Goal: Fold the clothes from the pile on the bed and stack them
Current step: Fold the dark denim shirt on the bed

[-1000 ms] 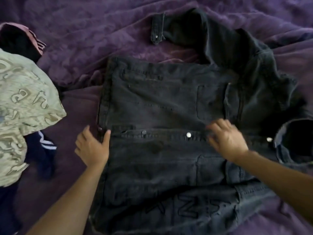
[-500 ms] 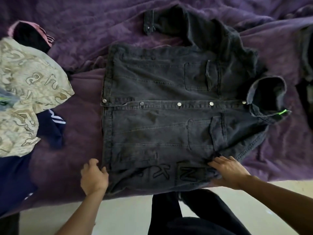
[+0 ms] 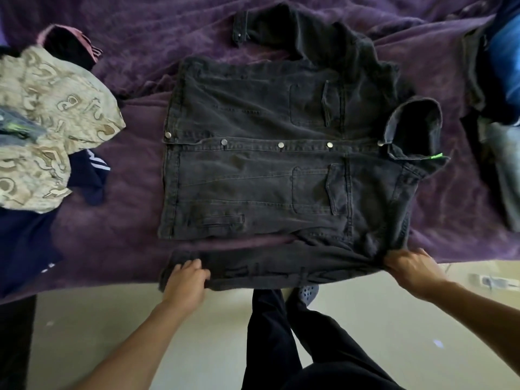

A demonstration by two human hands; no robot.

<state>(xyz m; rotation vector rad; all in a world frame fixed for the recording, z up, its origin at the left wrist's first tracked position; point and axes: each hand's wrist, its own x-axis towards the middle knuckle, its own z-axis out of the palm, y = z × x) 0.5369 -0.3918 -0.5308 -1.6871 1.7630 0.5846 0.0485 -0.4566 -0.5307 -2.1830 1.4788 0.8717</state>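
A black denim jacket (image 3: 261,170) lies buttoned and front-up on the purple bed cover (image 3: 126,226), its collar to the right. Its near sleeve (image 3: 270,267) is stretched along the bed's front edge. My left hand (image 3: 187,281) grips the cuff end of that sleeve. My right hand (image 3: 413,267) grips the sleeve at the shoulder end. The far sleeve (image 3: 298,32) lies bent at the back of the bed.
At the left lie a beige patterned garment (image 3: 47,122), a navy garment (image 3: 25,237) and a pink-trimmed dark one (image 3: 70,46). Jeans and dark clothes (image 3: 498,114) are heaped at the right. My legs (image 3: 284,342) stand on the pale floor in front of the bed.
My hands left the button line, went to the jacket's near edge and pulled the near sleeve out toward me along the bed's edge. The view has drawn back.
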